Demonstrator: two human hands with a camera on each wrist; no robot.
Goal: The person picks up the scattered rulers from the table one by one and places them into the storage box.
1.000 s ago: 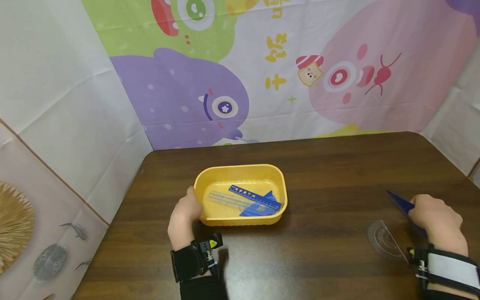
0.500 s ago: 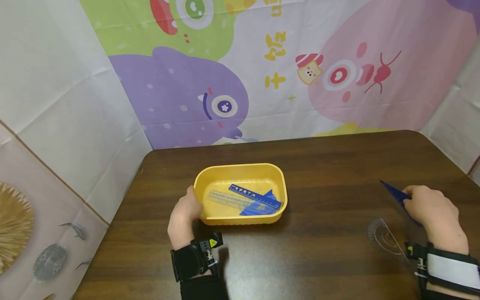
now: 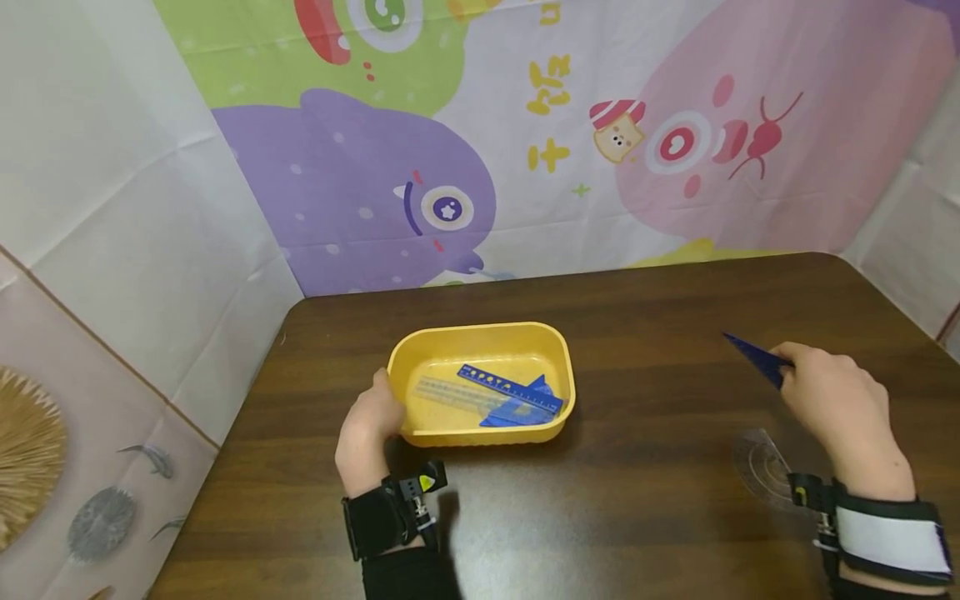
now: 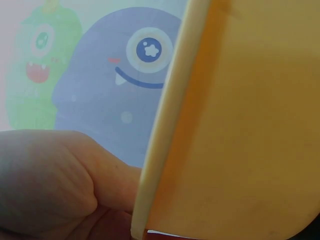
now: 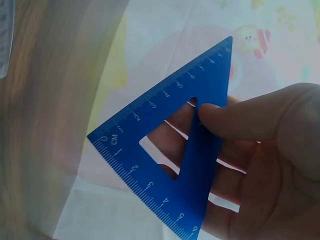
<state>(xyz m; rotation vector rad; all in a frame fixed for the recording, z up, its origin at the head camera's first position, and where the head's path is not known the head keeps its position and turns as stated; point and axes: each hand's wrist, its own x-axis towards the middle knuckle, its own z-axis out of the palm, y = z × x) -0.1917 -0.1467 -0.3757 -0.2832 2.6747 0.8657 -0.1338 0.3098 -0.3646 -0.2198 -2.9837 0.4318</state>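
Note:
A yellow plastic basin [image 3: 480,333] stands on the brown table, and my left hand [image 3: 367,429] grips its left rim. In the left wrist view the thumb lies against the outside of the basin wall [image 4: 250,125]. Inside the basin are a blue ruler [image 3: 510,387], a clear ruler [image 3: 453,395] and a blue set square [image 3: 540,385], overlapping one another. My right hand [image 3: 836,404] holds another blue set square [image 5: 205,150] above the table, thumb on its near face and fingers behind. A clear protractor [image 3: 757,467] lies on the table below that hand, partly hidden by the wrist camera.
The wooden table [image 3: 615,517] stretches around the basin, with its rounded back corners against a cartoon-printed cloth [image 3: 555,217]. White cloth walls [image 3: 142,183] rise at the left and right sides.
My right hand has lifted the blue set square and carried it up and to the left, away from beside the protractor. The left hand keeps its grip on the basin.

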